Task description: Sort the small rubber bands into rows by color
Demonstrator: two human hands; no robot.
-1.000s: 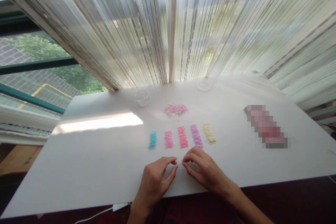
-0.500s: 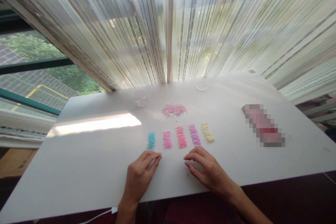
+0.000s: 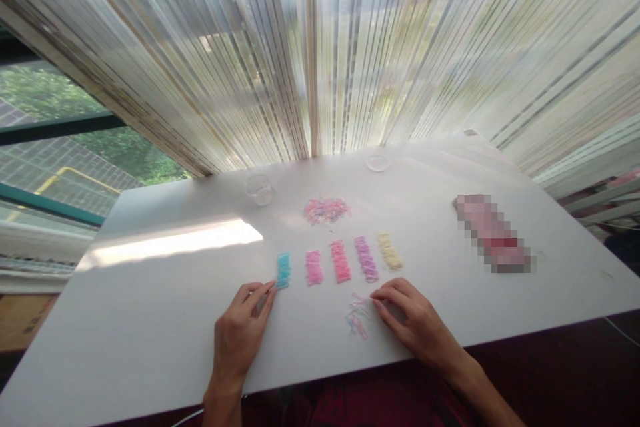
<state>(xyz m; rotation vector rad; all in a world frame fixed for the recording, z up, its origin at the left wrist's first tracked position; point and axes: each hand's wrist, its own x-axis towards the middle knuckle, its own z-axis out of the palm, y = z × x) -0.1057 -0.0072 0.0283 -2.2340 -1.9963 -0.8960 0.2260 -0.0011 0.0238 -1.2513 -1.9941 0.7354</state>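
My left hand is pinched closed, its fingertips touching the lower left end of the blue row of thin loops. Whatever lies between those fingertips is too small to make out. Beside a small loose heap of mixed thin loops, my right hand has thumb and forefinger closed on the end of a thin pink loop. To the right of the blue row lie a pink row, a coral row, a purple row and a yellow row.
Behind the rows is a larger mixed pile of loops. A clear round container and a clear lid-like disc stand near the curtain. A blurred-out pink object lies right on the white table.
My left hand has moved left, to the lower end of the blue row. My right hand has shifted right, uncovering the small loose heap. The camera view has turned slightly.
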